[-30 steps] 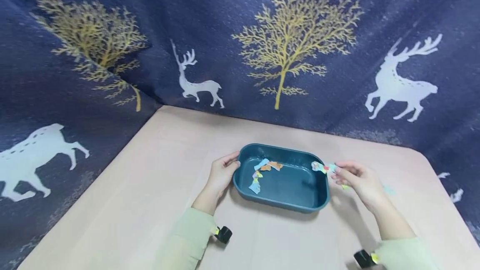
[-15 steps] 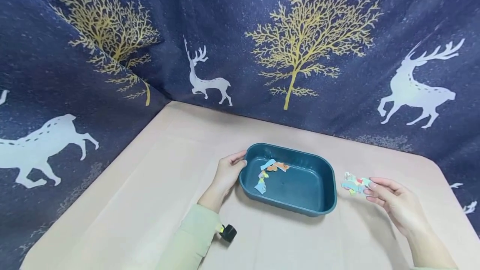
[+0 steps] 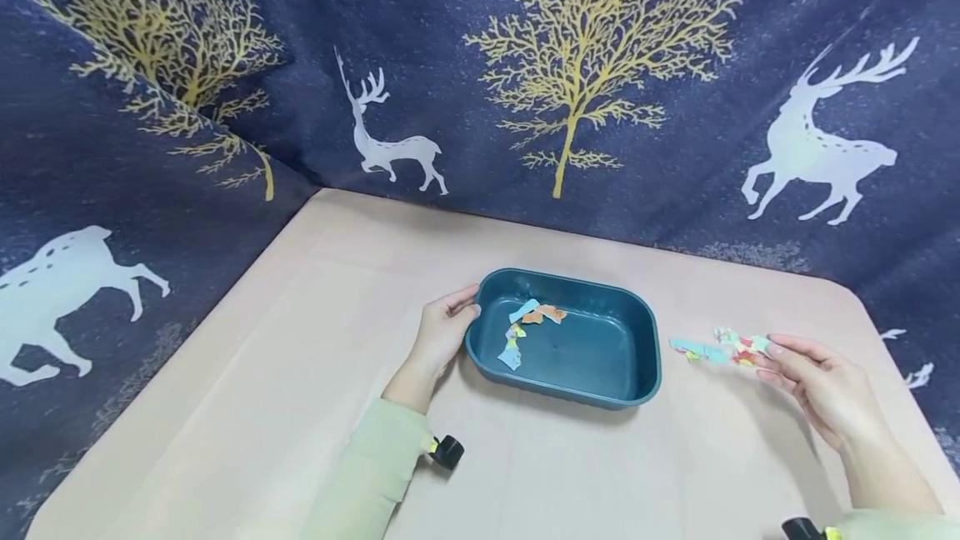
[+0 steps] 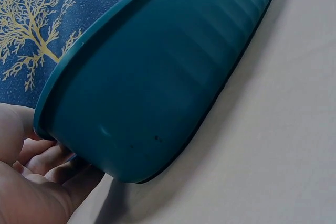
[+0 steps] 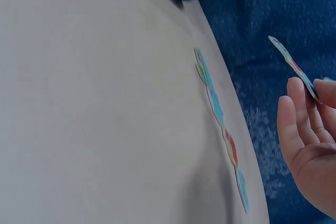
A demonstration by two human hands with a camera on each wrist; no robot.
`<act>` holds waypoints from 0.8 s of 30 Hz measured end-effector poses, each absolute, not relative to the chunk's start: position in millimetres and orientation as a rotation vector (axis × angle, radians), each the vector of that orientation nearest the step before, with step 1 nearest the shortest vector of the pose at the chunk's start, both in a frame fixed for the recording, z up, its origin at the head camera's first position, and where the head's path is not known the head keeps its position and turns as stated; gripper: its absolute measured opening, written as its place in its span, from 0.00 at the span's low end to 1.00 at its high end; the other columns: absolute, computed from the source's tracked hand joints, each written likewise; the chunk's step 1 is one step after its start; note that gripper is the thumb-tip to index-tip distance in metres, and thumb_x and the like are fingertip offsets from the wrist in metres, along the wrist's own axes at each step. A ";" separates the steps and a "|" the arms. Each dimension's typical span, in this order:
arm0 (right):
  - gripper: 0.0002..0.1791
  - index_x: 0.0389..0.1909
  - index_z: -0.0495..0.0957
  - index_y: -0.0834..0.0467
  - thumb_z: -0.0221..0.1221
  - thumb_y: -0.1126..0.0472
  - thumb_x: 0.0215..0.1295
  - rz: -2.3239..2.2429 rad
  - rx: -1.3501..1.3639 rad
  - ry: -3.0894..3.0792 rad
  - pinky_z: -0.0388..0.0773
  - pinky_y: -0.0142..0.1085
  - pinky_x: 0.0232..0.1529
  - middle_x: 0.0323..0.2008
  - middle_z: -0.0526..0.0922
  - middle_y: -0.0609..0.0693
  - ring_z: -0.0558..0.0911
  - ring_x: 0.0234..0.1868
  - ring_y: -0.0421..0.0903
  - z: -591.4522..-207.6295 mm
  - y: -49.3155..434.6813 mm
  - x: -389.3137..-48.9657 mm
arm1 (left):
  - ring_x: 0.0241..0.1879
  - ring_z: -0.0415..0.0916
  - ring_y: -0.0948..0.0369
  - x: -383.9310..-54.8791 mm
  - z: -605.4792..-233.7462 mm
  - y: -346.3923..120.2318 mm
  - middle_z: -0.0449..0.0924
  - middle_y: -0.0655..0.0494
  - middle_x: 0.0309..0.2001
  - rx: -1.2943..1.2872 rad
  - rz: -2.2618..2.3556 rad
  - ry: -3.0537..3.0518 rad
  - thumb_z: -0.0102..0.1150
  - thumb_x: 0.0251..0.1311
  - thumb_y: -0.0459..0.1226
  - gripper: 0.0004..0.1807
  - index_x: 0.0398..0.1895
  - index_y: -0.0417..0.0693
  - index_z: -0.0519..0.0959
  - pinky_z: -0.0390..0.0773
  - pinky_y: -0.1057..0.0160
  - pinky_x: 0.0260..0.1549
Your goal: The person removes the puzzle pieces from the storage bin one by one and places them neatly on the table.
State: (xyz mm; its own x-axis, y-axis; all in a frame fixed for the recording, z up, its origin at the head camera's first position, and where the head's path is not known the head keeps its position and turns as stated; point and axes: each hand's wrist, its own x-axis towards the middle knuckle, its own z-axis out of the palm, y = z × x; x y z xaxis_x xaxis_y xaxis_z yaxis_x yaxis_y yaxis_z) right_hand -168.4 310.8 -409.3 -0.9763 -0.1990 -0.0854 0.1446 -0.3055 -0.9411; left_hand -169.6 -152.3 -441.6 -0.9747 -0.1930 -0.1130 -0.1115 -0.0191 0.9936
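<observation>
My left hand (image 3: 437, 338) grips the left end of a dark teal plastic basin (image 3: 581, 362), thumb at the rim and the other fingers against the outside. In the left wrist view, the curled fingers (image 4: 47, 161) lie under the lip of the basin (image 4: 142, 93). To the right of the basin, my right hand (image 3: 825, 394) pinches a thin, irregular multicoloured piece (image 5: 293, 66) between thumb and fingers. In the head view it overlaps more flat pieces (image 3: 699, 350) on the table, light blue with red and yellow. Inside the basin lie several similar pieces, among them a light blue one (image 3: 512, 354) and an orange one (image 3: 553, 313).
A pale tablecloth (image 3: 300, 390) covers the table. Behind and to the left, a dark blue cloth (image 3: 465, 48) printed with white deer and golden trees hangs along the table's edge. Each wrist carries a small black camera (image 3: 447, 452).
My right hand has moved right with the piece, from over the basin's right end to above the pieces on the table. My left hand keeps its grip on the basin.
</observation>
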 end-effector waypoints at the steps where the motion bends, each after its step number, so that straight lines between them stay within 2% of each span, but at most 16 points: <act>1: 0.16 0.41 0.82 0.57 0.49 0.75 0.66 -2.374 -0.055 1.717 0.84 0.30 0.39 0.38 0.84 0.47 0.87 0.36 0.43 -408.7 314.2 -169.9 | 0.62 0.71 0.54 -169.6 -441.1 -152.7 0.74 0.46 0.60 0.339 -2.173 -2.159 0.53 0.60 0.30 0.21 0.59 0.41 0.74 0.73 0.66 0.59; 10: 0.14 0.38 0.84 0.54 0.52 0.72 0.65 -2.420 0.037 1.739 0.84 0.28 0.37 0.34 0.86 0.46 0.87 0.34 0.41 -403.1 341.9 -182.7 | 0.62 0.71 0.54 -174.0 -434.4 -154.8 0.74 0.46 0.61 0.315 -2.138 -2.171 0.53 0.60 0.30 0.22 0.59 0.42 0.74 0.73 0.66 0.59; 18: 0.14 0.37 0.84 0.59 0.50 0.74 0.65 -2.523 0.066 1.583 0.86 0.33 0.37 0.32 0.86 0.52 0.87 0.33 0.45 -394.3 347.3 -211.5 | 0.60 0.73 0.56 -179.4 -425.4 -166.4 0.76 0.45 0.58 0.342 -2.103 -2.130 0.54 0.59 0.30 0.21 0.58 0.41 0.74 0.73 0.69 0.57; 24: 0.11 0.36 0.84 0.56 0.55 0.70 0.64 -2.479 0.118 1.687 0.85 0.31 0.34 0.30 0.86 0.50 0.87 0.31 0.43 -398.7 350.3 -222.0 | 0.61 0.72 0.55 -178.9 -424.9 -171.3 0.75 0.44 0.59 0.321 -2.103 -2.100 0.53 0.60 0.30 0.22 0.59 0.39 0.73 0.73 0.68 0.58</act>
